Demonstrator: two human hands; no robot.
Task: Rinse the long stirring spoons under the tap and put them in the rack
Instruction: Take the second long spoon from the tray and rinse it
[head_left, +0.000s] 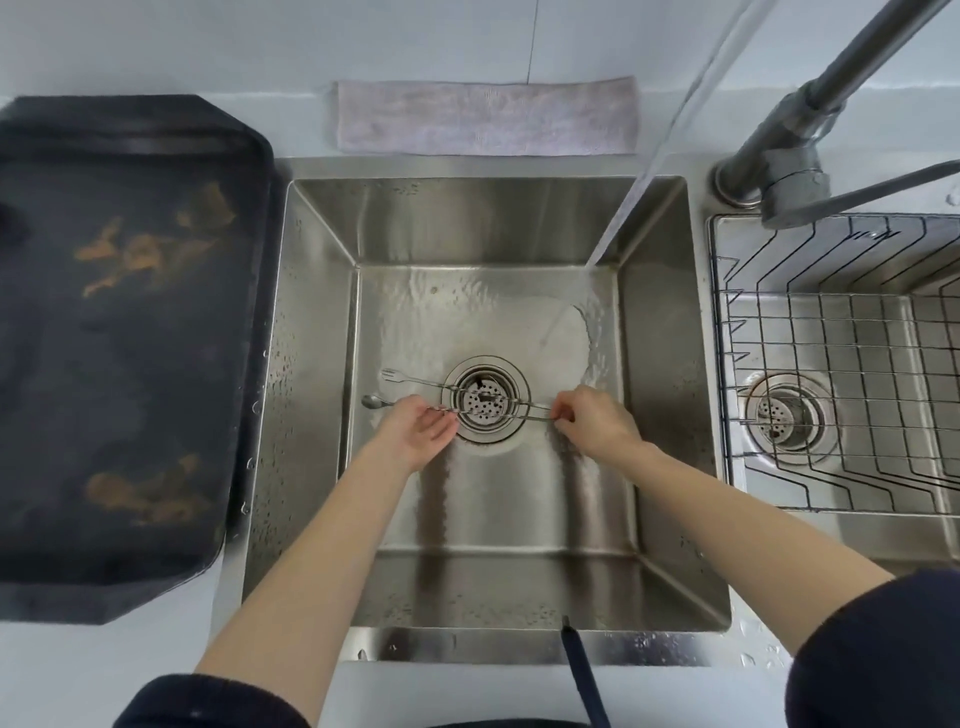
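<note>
Long thin metal stirring spoons (375, 401) lie across the drain (485, 399) at the bottom of the steel sink (311, 332). One has a small fork-like end (388, 374), another a small bowl at its left tip. My left hand (417, 432) pinches the stems just left of the drain. My right hand (592, 419) pinches their other ends right of the drain. Water (639, 197) streams from the tap (810, 119) and lands on the sink floor behind and right of my hands. The wire rack (779, 374) sits in the right basin and holds nothing.
A dark tray (130, 338) with brownish patches lies on the counter left of the sink. A grey cloth (485, 117) lies folded behind the sink. The tap lever (878, 195) reaches over the rack. A dark cord (584, 670) hangs over the sink's front edge.
</note>
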